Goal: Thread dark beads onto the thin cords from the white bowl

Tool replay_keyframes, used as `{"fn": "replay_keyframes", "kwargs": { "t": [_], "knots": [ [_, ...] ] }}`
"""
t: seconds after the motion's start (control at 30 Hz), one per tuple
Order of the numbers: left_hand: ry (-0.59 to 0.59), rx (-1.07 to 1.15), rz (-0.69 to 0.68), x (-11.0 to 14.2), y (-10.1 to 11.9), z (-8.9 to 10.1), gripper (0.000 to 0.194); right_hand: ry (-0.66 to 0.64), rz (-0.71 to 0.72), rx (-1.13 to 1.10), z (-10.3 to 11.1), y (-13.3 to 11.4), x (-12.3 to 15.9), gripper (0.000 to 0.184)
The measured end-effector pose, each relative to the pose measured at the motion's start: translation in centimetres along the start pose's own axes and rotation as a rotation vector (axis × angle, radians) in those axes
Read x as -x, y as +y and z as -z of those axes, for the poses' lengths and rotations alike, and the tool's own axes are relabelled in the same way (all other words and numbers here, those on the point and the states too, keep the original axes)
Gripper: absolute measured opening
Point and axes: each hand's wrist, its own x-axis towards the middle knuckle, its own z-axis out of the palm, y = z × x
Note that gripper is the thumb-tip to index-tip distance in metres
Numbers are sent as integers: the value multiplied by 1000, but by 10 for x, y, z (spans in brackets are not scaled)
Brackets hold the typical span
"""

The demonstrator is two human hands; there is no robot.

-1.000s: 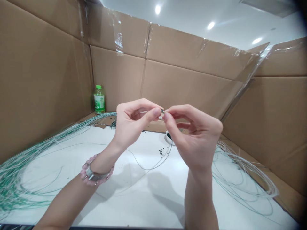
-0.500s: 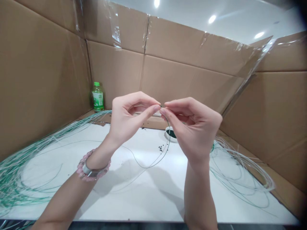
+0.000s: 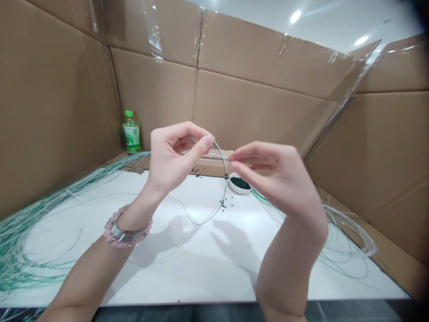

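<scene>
My left hand (image 3: 176,156) pinches a thin green-coated wire (image 3: 220,154) between thumb and fingertips. From there the wire arcs down past a small dark bead (image 3: 226,175) and loops over the white table (image 3: 187,277). My right hand (image 3: 273,174) is a short way to the right, its fingertips closed on a pale thin strand (image 3: 217,155) that seems to run across to my left hand. A white bowl of dark beads (image 3: 239,186) sits just below my right fingertips. Several loose beads (image 3: 223,204) lie on the table beneath the wire.
Tangled bundles of green and clear wire (image 3: 33,232) spread along the table's left side, with more (image 3: 345,250) on the right. Taped cardboard walls (image 3: 261,103) surround the table. A green-capped drink bottle (image 3: 132,133) stands in the back left corner.
My hands have moved apart, the right one going right, and the wire now shows as an arc between them. The view has tilted upward, and the bowl is less hidden.
</scene>
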Motion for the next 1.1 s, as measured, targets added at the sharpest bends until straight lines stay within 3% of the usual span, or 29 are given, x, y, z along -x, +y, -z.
{"fn": "replay_keyframes", "kwargs": {
  "t": [0.1, 0.27, 0.5, 0.9, 1.1],
  "knots": [
    [-18, 30, 40, 4, -1, -6, 10, 165, 52, -97, -4, -1, -2, 7],
    [-28, 179, 132, 8, -2, -14, 10, 118, 111, -217, -17, -4, -7, 14],
    [-211, 556, 443, 0, -8, -10, 25, 95, 114, -278, -12, -1, -6, 16],
    [-285, 690, 534, 1, -8, -11, 25, 153, 166, -241, -15, -3, -6, 16],
    [-249, 660, 545, 3, -9, -13, 27, 130, 166, -179, -14, -4, -6, 18]
  ]
}}
